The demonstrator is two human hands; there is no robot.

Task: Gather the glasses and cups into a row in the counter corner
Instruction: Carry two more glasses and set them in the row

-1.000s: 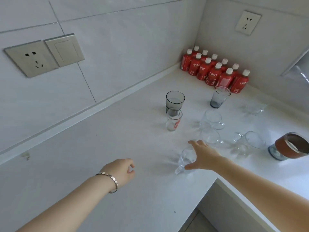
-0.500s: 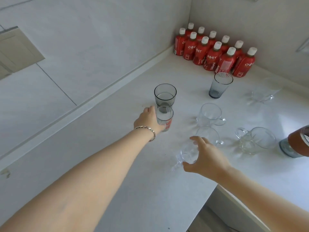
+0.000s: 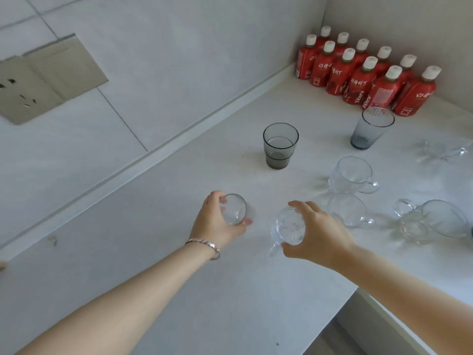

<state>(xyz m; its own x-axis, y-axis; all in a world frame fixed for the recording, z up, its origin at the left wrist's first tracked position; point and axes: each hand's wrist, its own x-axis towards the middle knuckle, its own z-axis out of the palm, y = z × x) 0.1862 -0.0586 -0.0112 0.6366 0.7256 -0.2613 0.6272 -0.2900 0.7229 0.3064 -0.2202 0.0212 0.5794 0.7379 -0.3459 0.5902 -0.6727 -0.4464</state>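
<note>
The left hand [image 3: 217, 226] was clamped around a small clear glass [image 3: 234, 208], fingers wrapped about its side, and the right hand [image 3: 316, 235] was closed over a clear handled cup [image 3: 290, 228], both held near the middle of the white worktop [image 3: 179, 290], just beside each other but not touching. A smoky grey tumbler [image 3: 280, 146] stood upright farther toward the back wall edge. A blue-grey ribbed glass [image 3: 371, 128] stood just in front of the red juice bottles [image 3: 363, 75] grouped in the far corner. Three clear glass mugs [image 3: 352, 175], [image 3: 346, 210], [image 3: 432, 221] stood toward the right edge, and another clear vessel [image 3: 445, 149] there was too blurred to name. A bracelet [image 3: 206, 245] circled the left wrist.
</note>
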